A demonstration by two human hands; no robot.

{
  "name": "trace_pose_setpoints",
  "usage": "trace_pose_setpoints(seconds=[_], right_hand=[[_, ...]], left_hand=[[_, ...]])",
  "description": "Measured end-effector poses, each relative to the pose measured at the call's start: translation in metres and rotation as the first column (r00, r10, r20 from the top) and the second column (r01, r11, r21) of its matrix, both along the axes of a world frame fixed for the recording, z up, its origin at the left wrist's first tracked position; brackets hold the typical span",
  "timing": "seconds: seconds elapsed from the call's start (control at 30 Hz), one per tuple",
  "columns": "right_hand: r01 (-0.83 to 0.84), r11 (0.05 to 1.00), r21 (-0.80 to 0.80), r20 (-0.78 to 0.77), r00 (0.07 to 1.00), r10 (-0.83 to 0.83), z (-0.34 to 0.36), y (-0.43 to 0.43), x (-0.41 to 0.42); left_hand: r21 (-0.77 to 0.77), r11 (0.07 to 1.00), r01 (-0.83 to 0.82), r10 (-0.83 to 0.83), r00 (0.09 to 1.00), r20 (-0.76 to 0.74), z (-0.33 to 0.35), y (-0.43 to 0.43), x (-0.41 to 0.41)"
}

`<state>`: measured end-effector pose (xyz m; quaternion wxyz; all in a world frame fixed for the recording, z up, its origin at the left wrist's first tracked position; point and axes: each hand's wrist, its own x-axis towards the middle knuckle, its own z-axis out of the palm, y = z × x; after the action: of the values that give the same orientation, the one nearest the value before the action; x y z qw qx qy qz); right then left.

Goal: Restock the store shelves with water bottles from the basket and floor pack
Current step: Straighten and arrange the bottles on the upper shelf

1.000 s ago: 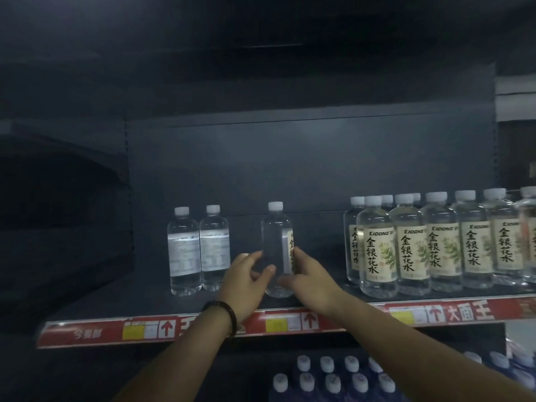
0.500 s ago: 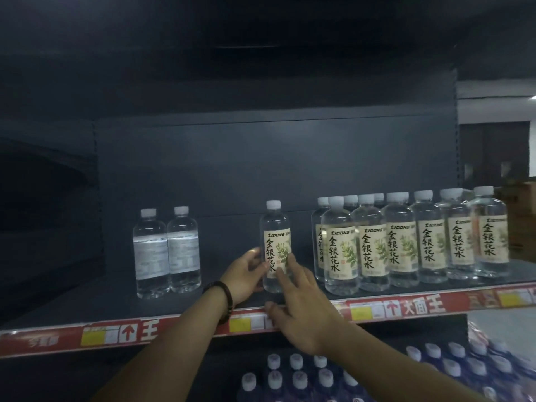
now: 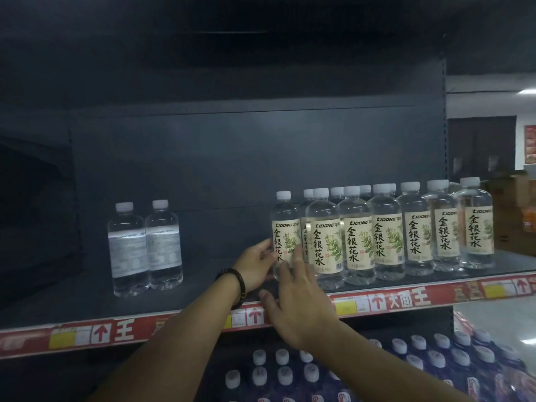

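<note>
Bottle (image 3: 285, 227) stands upright on shelf (image 3: 203, 297), just left of the row (image 3: 385, 236). Left hand (image 3: 256, 266) wraps its lower left side. Right hand (image 3: 301, 311) is flat-fingered, tips on its front. Left hand nearer; likely push is rightward, into the row.

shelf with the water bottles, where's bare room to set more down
Widest bare stretch of the shelf: between the two back-facing bottles and the bottle the left hand holds. Another lies left of that pair, toward the dark end. From the held bottle rightward the labelled row stands packed, two deep.
</note>
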<state>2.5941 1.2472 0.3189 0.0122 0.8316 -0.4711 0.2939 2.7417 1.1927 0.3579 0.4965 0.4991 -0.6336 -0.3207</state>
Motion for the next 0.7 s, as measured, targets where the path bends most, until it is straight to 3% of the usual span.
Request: trace_pose_setpoints(seconds=[0.27,0.4,0.47,0.53,0.63,0.7], right_hand=[[-0.003,0.999,0.04,0.028,1.0,0.002,-0.001,0.001,0.001],[0.023,0.998,0.05,0.031,0.999,-0.025,0.006,0.013,0.004],[0.048,0.998,-0.036,0.048,0.998,-0.046,0.01,0.018,0.009],[-0.008,0.995,-0.095,0.116,0.993,0.019,0.014,0.018,0.021],[-0.187,0.982,-0.028,0.307,0.933,0.187,0.018,0.012,0.053],[-0.258,0.966,-0.007,0.348,0.905,0.244,0.017,0.003,0.08]], left_hand=[[-0.019,0.999,-0.044,0.045,0.998,0.033,-0.001,-0.001,-0.001],[-0.071,0.987,-0.145,0.155,0.973,0.17,0.0,0.007,0.009],[-0.225,0.93,-0.289,0.35,0.885,0.306,0.0,0.02,0.028],[-0.424,0.817,-0.391,0.548,0.756,0.358,-0.001,0.039,0.059],[-0.642,0.565,-0.519,0.811,0.493,0.315,-0.008,0.071,0.11],[-0.685,0.413,-0.6,0.907,0.341,0.248,-0.017,0.088,0.137]])
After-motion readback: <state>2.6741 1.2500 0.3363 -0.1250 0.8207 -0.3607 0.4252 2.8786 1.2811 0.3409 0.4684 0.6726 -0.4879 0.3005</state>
